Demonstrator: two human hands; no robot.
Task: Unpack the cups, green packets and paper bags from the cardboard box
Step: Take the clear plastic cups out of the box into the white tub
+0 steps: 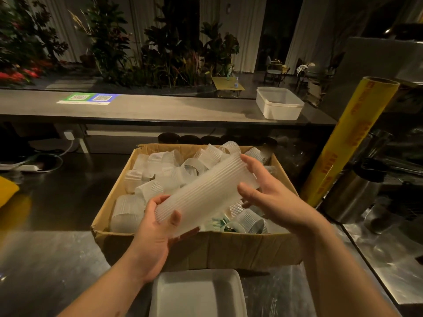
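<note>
An open cardboard box (201,248) stands on the steel counter, full of several loose ribbed translucent cups (160,168). Above it I hold a long stack of nested ribbed cups (206,191), lying tilted from lower left to upper right. My left hand (160,229) grips the stack's lower end, thumb on top. My right hand (265,193) holds its upper end, fingers curled over the side. A bit of green packet (223,223) shows between cups near the box's front right. No paper bags are visible.
A white plastic tub (196,294) sits right in front of the box at the counter's near edge. Another white tub (278,102) stands on the raised bar ledge behind. A yellow cling-film roll (350,138) leans at the right beside steel equipment (357,195).
</note>
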